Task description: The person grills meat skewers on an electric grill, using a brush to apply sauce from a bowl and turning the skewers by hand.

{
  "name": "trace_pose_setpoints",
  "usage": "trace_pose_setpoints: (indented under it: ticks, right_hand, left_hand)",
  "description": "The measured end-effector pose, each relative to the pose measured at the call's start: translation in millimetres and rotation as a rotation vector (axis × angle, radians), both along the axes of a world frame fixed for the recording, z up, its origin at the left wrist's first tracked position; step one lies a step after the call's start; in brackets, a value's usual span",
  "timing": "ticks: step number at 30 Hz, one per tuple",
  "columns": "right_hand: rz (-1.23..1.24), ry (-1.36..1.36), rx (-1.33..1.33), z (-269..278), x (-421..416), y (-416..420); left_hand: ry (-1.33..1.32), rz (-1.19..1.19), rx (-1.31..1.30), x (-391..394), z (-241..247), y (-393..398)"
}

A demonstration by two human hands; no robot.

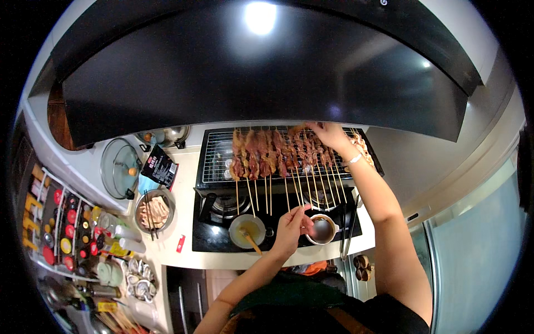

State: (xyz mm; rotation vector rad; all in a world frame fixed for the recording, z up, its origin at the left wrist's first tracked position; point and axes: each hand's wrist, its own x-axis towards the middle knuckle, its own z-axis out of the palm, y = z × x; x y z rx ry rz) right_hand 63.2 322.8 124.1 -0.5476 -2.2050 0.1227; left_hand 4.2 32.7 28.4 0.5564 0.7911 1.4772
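Observation:
A row of meat skewers [258,152] lies across a wire grill rack [217,167], with bamboo ends pointing towards me. My left hand [290,229] pinches the near end of one bamboo skewer [298,188] between thumb and fingers. At the far side of the rack, my right hand [327,133] reaches over the meat by the skewers' far ends. Its fingertips are partly hidden near the hood's edge, so its grip is unclear. Just right of my left hand stands a white cup of brown liquid [322,230]. Paler food on skewers [362,146] sits at the rack's right end.
A black range hood [258,83] overhangs the grill. On the gas hob [208,240] are a bowl with a brush [247,231] and metal tongs [348,229]. To the left stand a bowl of pale strips with chopsticks [160,213], a red lighter [180,243] and a bottle rack [62,225].

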Motion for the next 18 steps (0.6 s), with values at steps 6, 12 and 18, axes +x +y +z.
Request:
trace_pose_setpoints:
  ticks: [6, 12, 18]
  right_hand:
    - [0.292, -0.201, -0.319, 47.9, 24.9, -64.5]
    - [0.085, -0.121, -0.4, 30.4, 14.3, -27.6]
    - [-0.038, -0.361, -0.566, 72.8, 20.1, -48.5]
  left_hand:
    - [-0.063, 0.148, -0.01, 10.1, 8.5, 3.5]
    - [0.013, 0.163, 0.041, 28.3, 3.9, 16.9]
    - [0.008, 0.092, 0.045, 21.4, -3.8, 15.9]
